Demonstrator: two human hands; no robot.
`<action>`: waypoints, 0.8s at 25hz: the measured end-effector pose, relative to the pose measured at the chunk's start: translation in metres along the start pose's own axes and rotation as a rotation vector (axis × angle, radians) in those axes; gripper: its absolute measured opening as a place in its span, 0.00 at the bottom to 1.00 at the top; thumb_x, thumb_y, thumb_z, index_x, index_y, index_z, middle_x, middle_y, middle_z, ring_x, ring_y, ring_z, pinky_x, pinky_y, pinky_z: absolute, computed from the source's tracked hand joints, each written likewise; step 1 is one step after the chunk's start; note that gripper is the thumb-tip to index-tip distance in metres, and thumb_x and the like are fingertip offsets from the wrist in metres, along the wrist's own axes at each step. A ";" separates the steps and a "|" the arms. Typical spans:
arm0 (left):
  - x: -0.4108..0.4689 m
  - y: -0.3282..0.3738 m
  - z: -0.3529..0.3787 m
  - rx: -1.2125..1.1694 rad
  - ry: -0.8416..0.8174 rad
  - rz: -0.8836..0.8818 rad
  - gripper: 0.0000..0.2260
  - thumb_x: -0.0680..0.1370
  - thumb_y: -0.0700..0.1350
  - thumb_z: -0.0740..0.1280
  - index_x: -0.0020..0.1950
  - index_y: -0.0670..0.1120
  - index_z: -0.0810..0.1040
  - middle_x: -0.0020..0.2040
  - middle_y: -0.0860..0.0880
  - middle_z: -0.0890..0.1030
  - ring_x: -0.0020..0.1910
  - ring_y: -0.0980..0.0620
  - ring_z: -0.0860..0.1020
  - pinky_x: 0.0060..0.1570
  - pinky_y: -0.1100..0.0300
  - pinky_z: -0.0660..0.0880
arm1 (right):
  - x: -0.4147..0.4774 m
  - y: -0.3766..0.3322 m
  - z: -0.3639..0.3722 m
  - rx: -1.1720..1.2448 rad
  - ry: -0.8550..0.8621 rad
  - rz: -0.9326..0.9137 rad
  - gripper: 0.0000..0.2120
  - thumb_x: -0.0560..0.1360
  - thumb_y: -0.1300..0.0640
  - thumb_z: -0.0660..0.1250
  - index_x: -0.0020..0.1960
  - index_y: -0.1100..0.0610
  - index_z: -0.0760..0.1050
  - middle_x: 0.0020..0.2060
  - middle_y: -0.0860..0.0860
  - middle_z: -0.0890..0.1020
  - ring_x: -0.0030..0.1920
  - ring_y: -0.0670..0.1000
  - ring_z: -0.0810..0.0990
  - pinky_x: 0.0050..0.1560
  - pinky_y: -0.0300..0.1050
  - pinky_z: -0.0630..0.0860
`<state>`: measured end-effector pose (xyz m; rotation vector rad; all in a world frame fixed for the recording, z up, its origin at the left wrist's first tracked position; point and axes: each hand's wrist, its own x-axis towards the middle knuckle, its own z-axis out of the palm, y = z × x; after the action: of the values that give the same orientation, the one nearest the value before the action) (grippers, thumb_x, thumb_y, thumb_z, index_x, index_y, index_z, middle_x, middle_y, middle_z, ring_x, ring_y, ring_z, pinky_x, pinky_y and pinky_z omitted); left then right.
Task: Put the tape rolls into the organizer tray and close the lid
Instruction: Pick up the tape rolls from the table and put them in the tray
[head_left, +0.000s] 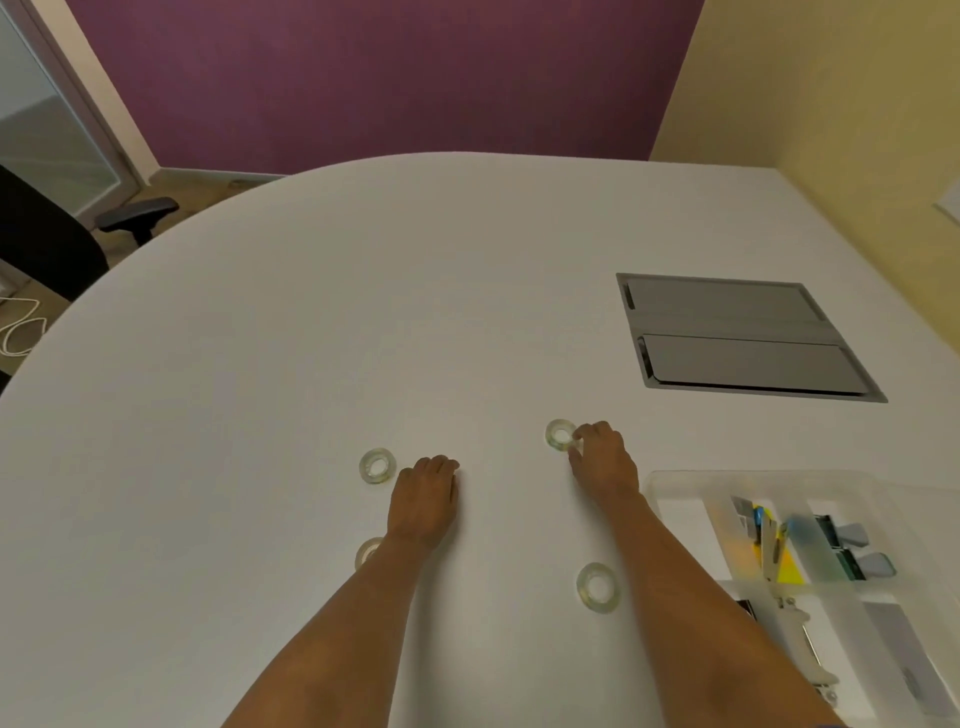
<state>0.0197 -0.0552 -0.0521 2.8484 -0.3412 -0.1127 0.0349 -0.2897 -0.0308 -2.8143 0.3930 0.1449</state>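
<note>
**Right grip on a roll**

Right hand (602, 460) pinches far tape roll (560, 435) on table (467, 291). Left hand (426, 493) flat, fingers loosely together, holding nothing, w/ another roll (377, 465) just beside. Organizer tray (670, 486) open at right.

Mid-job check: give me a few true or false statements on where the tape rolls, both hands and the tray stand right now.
1. Four clear ring-shaped tape rolls lie on the white table. True.
2. The right hand touches the far clear tape roll. True.
3. The left hand grips the left clear tape roll. False: it rests on the table beside that roll.
4. A tape roll already sits in the translucent plastic organizer tray. False: none shows there; the near roll lies outside it.
5. The partly hidden roll lies by the left forearm. True.
</note>
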 end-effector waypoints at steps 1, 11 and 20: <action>0.002 0.001 0.004 -0.007 -0.029 0.001 0.09 0.71 0.37 0.65 0.46 0.44 0.83 0.44 0.48 0.85 0.41 0.47 0.85 0.36 0.56 0.79 | 0.005 0.000 0.002 0.007 -0.010 0.001 0.16 0.80 0.55 0.61 0.65 0.59 0.71 0.63 0.56 0.72 0.63 0.56 0.72 0.56 0.49 0.76; 0.005 0.008 0.033 -0.023 -0.104 -0.017 0.24 0.76 0.48 0.49 0.66 0.44 0.75 0.67 0.44 0.77 0.64 0.44 0.77 0.60 0.50 0.75 | 0.022 -0.002 0.024 0.126 -0.030 -0.006 0.20 0.77 0.50 0.66 0.62 0.61 0.71 0.67 0.54 0.69 0.65 0.56 0.71 0.57 0.50 0.75; 0.001 0.013 0.035 -0.025 -0.171 -0.041 0.39 0.69 0.56 0.29 0.79 0.48 0.52 0.80 0.48 0.51 0.79 0.49 0.50 0.77 0.53 0.49 | 0.012 -0.004 0.014 0.300 0.090 0.006 0.18 0.74 0.61 0.69 0.61 0.62 0.70 0.61 0.57 0.73 0.60 0.57 0.74 0.50 0.49 0.76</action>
<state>0.0137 -0.0762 -0.0818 2.8285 -0.3132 -0.3674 0.0470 -0.2849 -0.0447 -2.5298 0.4058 -0.0372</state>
